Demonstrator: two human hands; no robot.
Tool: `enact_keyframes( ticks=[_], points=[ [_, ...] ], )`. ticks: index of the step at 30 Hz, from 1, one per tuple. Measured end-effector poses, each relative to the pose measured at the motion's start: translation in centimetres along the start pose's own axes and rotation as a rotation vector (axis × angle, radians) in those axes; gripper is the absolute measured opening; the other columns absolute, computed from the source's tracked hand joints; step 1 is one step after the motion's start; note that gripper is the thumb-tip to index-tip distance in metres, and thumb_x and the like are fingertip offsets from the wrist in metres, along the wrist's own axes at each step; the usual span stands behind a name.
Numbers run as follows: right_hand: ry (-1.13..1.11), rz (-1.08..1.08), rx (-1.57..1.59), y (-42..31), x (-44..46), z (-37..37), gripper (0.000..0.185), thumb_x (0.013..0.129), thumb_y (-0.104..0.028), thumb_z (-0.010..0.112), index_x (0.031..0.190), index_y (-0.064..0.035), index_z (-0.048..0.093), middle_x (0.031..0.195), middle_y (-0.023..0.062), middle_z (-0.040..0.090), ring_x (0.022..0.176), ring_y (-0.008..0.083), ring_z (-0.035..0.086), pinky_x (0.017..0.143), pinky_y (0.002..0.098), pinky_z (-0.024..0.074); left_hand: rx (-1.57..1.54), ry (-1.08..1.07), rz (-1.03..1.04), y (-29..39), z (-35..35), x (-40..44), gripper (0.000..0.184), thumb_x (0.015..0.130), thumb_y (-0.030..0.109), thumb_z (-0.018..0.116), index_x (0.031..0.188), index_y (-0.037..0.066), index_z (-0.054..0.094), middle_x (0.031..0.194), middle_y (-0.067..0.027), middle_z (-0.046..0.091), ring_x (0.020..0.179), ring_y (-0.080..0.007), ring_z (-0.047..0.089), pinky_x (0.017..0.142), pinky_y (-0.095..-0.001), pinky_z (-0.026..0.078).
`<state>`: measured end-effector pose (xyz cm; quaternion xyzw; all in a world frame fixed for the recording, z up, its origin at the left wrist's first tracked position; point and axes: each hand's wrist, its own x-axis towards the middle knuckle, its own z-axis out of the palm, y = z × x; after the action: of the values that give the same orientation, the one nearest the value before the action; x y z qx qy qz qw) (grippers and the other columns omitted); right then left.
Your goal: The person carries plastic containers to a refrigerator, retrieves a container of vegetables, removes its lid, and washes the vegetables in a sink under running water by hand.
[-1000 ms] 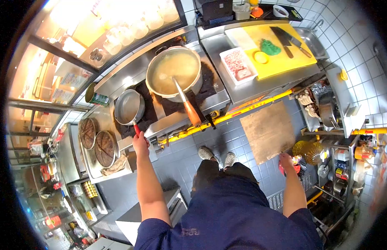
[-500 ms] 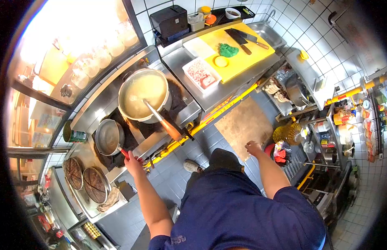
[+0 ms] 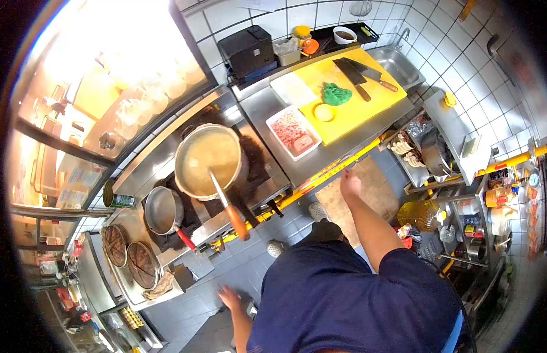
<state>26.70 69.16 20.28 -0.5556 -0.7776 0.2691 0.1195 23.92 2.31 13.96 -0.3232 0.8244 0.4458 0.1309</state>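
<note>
Navy fabric covers the cook's back, the shirt filling 5 o'clock in a tiled kitchen. At 7 o'clock the left hand hangs over the floor, fingers spread wide, with nothing visible in its grasp. The right hand, at 3 o'clock, is blurred above a brown sheet on the floor; how far its fingers are open cannot be told, though no object shows in it.

Beyond, the ladle's wooden handle juts over the stove edge toward 7 o'clock. At 8 o'clock a grey saucepan sits upright on the stove, its red handle pointing toward the cook and apart from the left hand. A large pot of cloudy broth stands beside it at 9 o'clock.

Farther off, at 1 o'clock, a white tray of pink meat rests beside a yellow cutting board, which bears two broad-bladed knives. A metal sink lies past them, nearer 2 o'clock.

The step appears to be one between holds, neither hand working the cookware. Any grasp of the red handle calls for closing the distance, wrapping the fingers firmly and keeping the saucepan level.
</note>
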Motion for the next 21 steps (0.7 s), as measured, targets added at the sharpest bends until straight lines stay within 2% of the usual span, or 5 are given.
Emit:
enact_keyframes(
  ticks=[3, 4, 9, 17, 21],
  points=[
    [0.086, -0.264, 0.252, -6.2, 3.5, -1.5, 0.029, 0.097, -0.031, 0.056, 0.104, -0.0052, 0.067, 0.093, 0.0190, 0.070, 0.086, 0.0389, 0.067, 0.075, 0.0473, 0.0538, 0.670, -0.163, 0.221, -8.9, 2.7, -4.1, 0.047, 0.095, 0.037, 0.061, 0.121, -0.001, 0.059, 0.087, -0.0228, 0.065, 0.073, -0.0389, 0.065, 0.067, -0.0462, 0.052],
    [0.143, -0.421, 0.376, -6.9, 5.5, -0.5, 0.024, 0.096, -0.026, 0.059, 0.102, -0.0042, 0.067, 0.087, 0.0183, 0.069, 0.081, 0.0389, 0.067, 0.072, 0.0470, 0.0538, 1.007, -0.234, 0.458, -7.7, 3.8, -7.3, 0.043, 0.094, 0.035, 0.063, 0.115, -0.003, 0.064, 0.087, -0.0255, 0.067, 0.074, -0.0427, 0.067, 0.071, -0.0481, 0.053],
    [0.127, -0.747, 0.330, -15.7, 13.5, -3.8, 0.018, 0.086, -0.010, 0.069, 0.102, -0.0037, 0.066, 0.094, 0.0180, 0.068, 0.087, 0.0363, 0.067, 0.076, 0.0442, 0.0541, 0.748, -0.336, 0.250, -8.5, 9.4, -14.2, 0.043, 0.093, 0.035, 0.064, 0.113, -0.003, 0.066, 0.090, -0.0257, 0.069, 0.080, -0.0424, 0.068, 0.074, -0.0479, 0.053],
    [-0.216, -1.004, -0.536, -23.6, 27.1, 0.8, 0.064, 0.083, -0.027, 0.071, 0.139, -0.0068, 0.050, 0.148, 0.0225, 0.043, 0.136, 0.0397, 0.043, 0.109, 0.0500, 0.0385, 0.592, -0.233, 0.205, 3.4, 12.8, -24.3, 0.043, 0.091, 0.037, 0.067, 0.114, 0.001, 0.067, 0.097, -0.0240, 0.072, 0.093, -0.0382, 0.071, 0.080, -0.0452, 0.055],
    [-0.384, -1.087, -0.657, -25.4, 28.0, 4.5, 0.079, 0.080, -0.033, 0.072, 0.148, -0.0083, 0.040, 0.157, 0.0229, 0.032, 0.144, 0.0403, 0.033, 0.113, 0.0555, 0.0331, 0.540, -0.146, 0.048, -4.5, 13.3, -27.6, 0.038, 0.090, 0.034, 0.068, 0.115, 0.005, 0.069, 0.094, -0.0227, 0.072, 0.090, -0.0382, 0.071, 0.078, -0.0454, 0.055]
  ],
)
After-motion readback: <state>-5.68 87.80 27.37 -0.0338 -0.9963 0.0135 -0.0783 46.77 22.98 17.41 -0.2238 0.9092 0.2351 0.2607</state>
